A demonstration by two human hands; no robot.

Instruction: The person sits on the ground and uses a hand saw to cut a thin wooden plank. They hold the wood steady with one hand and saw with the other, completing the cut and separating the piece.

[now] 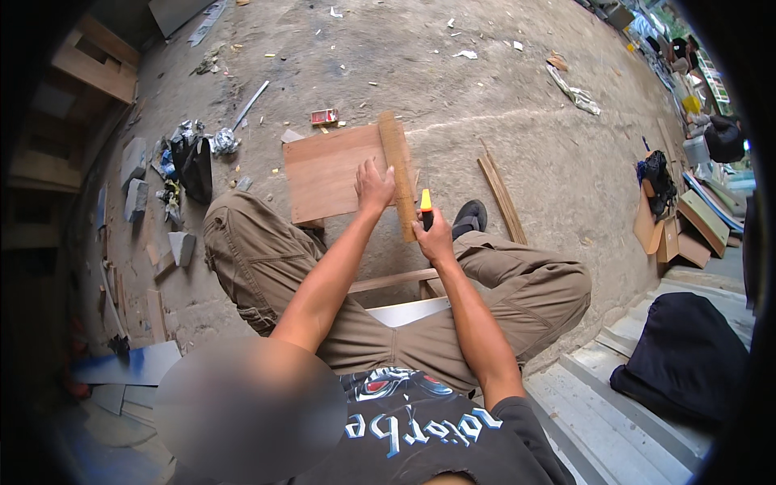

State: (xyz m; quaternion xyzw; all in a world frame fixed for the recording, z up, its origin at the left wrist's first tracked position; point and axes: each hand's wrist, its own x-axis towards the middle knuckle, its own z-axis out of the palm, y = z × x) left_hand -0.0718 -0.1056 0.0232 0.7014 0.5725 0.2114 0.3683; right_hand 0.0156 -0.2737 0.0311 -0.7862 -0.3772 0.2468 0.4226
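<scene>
**Long yellowish-brown wooden strip (394, 149) across a flat reddish-brown wood panel (327, 171)**

The panel lies before my bent legs (263, 255); the strip crosses it near its right edge and juts past its near side. My left hand (374, 186) is spread on the panel, thumb at the strip. My right hand (437, 236) is closed around a yellow-and-black handheld tool (426, 201) just beside the strip's right edge.

Left fingers (366, 174) spread while right fingers (438, 225) curl.
</scene>
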